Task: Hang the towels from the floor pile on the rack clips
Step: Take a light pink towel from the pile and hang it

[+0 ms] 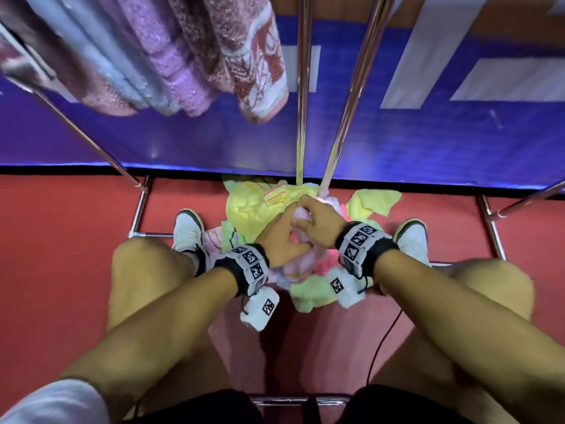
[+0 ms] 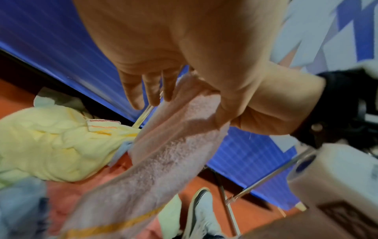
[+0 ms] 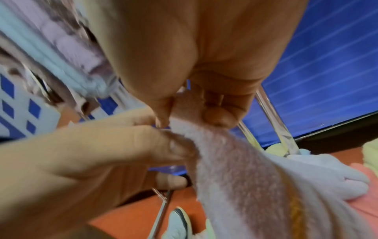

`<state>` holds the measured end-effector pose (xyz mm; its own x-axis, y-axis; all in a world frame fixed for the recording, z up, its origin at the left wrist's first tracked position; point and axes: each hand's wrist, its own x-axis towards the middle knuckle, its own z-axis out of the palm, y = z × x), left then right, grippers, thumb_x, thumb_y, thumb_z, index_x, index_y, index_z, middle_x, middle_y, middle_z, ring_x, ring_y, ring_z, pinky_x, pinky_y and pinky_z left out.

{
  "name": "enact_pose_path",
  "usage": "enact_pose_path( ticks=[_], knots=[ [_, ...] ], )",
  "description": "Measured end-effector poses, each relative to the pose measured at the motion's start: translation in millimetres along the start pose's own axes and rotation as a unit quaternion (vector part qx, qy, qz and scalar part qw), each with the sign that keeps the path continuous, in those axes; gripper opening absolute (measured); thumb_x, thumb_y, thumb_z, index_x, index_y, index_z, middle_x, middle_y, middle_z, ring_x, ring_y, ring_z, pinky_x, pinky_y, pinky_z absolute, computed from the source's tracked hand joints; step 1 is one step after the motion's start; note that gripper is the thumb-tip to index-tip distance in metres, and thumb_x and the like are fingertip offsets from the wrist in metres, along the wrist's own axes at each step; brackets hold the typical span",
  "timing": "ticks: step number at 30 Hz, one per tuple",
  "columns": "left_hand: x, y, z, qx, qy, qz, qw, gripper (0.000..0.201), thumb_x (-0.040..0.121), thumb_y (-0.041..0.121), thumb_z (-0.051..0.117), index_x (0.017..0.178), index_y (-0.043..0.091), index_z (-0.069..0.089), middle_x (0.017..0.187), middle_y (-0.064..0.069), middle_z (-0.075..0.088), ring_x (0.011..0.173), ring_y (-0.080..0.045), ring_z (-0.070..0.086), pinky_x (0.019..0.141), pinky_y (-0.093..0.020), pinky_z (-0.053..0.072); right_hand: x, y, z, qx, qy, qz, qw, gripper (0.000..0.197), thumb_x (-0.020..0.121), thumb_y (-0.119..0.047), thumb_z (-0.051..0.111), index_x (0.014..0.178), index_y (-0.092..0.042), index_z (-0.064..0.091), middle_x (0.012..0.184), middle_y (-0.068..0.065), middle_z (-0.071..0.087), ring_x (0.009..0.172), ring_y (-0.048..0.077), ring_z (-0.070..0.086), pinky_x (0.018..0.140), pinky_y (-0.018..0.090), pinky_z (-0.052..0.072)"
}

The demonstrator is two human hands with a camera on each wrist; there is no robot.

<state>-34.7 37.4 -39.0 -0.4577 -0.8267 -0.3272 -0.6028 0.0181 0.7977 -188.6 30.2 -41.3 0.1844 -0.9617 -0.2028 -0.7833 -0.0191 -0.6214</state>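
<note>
A pink towel with an orange stripe rises from the floor pile, and both hands hold it at its top end. In the right wrist view my right hand pinches the pink towel at its corner between thumb and fingers. My left hand meets the same edge just below, fingers and thumb on either side of it. The left wrist view has the pink towel running down past my left hand. Under the hands lies the pile, with a yellow towel on top. No clip is plainly visible.
Several towels hang on the rack at upper left. Two chrome rack poles drop down just behind the pile. Base bars lie on the red floor either side of my shoes. A blue banner closes the back.
</note>
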Motion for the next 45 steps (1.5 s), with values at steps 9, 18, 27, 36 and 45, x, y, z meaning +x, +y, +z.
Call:
enact_pose_path(
  ticks=[9,18,27,36,45],
  knots=[
    [-35.2,18.4,-10.3,-0.172,0.139,0.081,0.972,0.036,0.071,0.006,0.055,0.094,0.034,0.057,0.087,0.013,0.064,0.074,0.006,0.058,0.07,-0.022,0.049,-52.9,-53.7,-10.7,0.244,0.189,-0.023,0.951,0.034,0.074,-0.015,0.081,0.097,-0.026,0.057,0.084,-0.015,0.061,0.074,-0.005,0.056,0.065,0.012,0.042],
    [-52.2,7.5,-22.1,-0.254,0.278,0.07,0.924,0.018,0.087,0.036,0.058,0.086,0.019,0.06,0.082,0.006,0.061,0.076,-0.01,0.056,0.076,-0.033,0.049,-89.6,-27.4,31.7,0.258,-0.051,0.093,0.96,0.018,0.082,-0.036,0.074,0.086,-0.02,0.068,0.082,-0.006,0.073,0.068,0.008,0.065,0.069,0.03,0.052],
    [-67.8,-6.8,1.9,-0.23,0.184,-0.015,0.956,0.058,0.069,0.047,0.069,0.124,0.04,0.049,0.123,0.009,0.051,0.115,-0.022,0.056,0.1,-0.038,0.049,-104.4,-35.9,26.4,0.322,0.129,0.081,0.934,0.022,0.088,-0.008,0.069,0.079,-0.017,0.051,0.073,0.003,0.055,0.065,0.009,0.048,0.062,0.022,0.042],
    [-92.1,-8.9,42.0,-0.05,0.079,0.094,0.991,0.065,0.07,0.033,0.074,0.129,0.029,0.048,0.117,0.003,0.059,0.106,-0.019,0.059,0.086,-0.034,0.05,-116.4,-38.6,21.4,0.419,0.215,0.081,0.878,0.054,0.071,-0.013,0.073,0.114,-0.04,0.055,0.128,0.009,0.056,0.111,0.029,0.06,0.094,0.042,0.052],
    [-91.7,-20.8,31.2,-0.119,0.149,0.07,0.979,0.012,0.078,0.02,0.064,0.082,0.025,0.054,0.069,0.007,0.054,0.064,-0.013,0.045,0.064,-0.033,0.041,-121.0,-33.5,28.7,0.334,0.249,0.096,0.904,0.013,0.076,-0.019,0.071,0.077,-0.03,0.066,0.086,-0.007,0.066,0.088,0.023,0.065,0.082,0.044,0.055]
  ],
)
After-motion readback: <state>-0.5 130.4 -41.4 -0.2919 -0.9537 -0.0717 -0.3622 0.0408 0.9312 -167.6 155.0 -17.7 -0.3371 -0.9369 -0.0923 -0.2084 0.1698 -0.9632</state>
